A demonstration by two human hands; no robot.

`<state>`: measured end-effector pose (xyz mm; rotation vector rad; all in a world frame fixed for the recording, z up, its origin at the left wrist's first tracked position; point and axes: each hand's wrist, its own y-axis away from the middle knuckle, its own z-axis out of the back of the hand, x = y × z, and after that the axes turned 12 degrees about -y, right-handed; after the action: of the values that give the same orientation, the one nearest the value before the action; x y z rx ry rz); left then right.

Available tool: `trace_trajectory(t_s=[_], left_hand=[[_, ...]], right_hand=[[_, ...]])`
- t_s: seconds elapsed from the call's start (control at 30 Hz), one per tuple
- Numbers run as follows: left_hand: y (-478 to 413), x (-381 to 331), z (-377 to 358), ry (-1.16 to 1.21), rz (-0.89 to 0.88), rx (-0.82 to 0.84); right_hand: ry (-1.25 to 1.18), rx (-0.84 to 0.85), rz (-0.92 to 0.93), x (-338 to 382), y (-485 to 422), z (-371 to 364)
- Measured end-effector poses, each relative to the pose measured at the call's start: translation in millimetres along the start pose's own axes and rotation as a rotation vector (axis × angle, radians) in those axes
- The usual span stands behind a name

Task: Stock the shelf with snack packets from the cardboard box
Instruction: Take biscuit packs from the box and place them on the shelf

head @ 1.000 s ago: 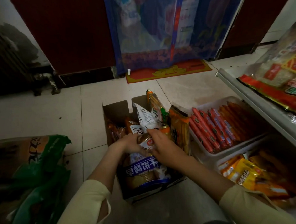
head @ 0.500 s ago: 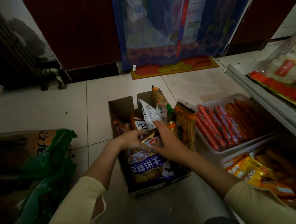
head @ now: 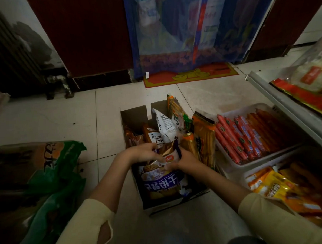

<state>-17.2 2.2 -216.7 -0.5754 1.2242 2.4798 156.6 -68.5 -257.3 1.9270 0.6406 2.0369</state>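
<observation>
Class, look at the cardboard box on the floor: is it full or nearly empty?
Full. The cardboard box is crammed with snack packets, several sticking up above its rim.

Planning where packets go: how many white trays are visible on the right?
2. The far tray, right of the cardboard box, holds red sausages; the near tray, closer to the camera, holds yellow packets. Others may be hidden under the shelf.

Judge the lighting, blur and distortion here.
Head view: dim, underexposed, the green-and-orange plastic sack at left sinking into shadow; wide-angle distortion leans the dark red wall panels outward; left hand, right hand and the purple biscuit packet they grip look fairly sharp; no glare.
</observation>
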Motion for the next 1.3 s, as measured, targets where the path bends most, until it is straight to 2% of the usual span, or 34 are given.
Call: trace_trajectory(t_s=[0.17, 0.27, 0.4, 0.63, 0.83, 1.0, 1.2, 1.3], left_hand=[[17.8, -7.3, 11.3, 0.25, -0.028, -0.025], [22.2, -7.2, 8.1, 0.292, -0.041, -0.035], [21.4, -8.6, 2.1, 0.279, -0.044, -0.127], [13.6, -11.7, -11.5, 0.347, 0.025, -0.578], [11.0, -5.2, -17.1, 0.516, 0.033, -0.806], [9.4, -5.9, -13.0, 0.525, 0.009, -1.106], [17.8, -15.5, -16.2, 0.578, -0.027, -1.311], [20.6, -17.6, -19.1, 0.612, 0.003, -1.341]], right_hand=[[-0.018, 0.027, 0.058, -1.3, 4.3, 0.0], [-0.017, 0.066, 0.076, 0.3, 4.9, -0.5], [-0.015, 0.135, 0.05, 5.3, 4.8, -1.8], [-0.016, 0.043, 0.136, 4.9, 9.9, -3.0], [-0.1, -0.054, 0.25, 16.0, 15.0, 0.6], [-0.13, -0.099, 0.328, 30.4, 25.4, 0.4], [-0.242, -0.088, 0.355, 47.7, 36.8, 1.6], [-0.304, -0.121, 0.348, 58.5, 40.7, 4.1]])
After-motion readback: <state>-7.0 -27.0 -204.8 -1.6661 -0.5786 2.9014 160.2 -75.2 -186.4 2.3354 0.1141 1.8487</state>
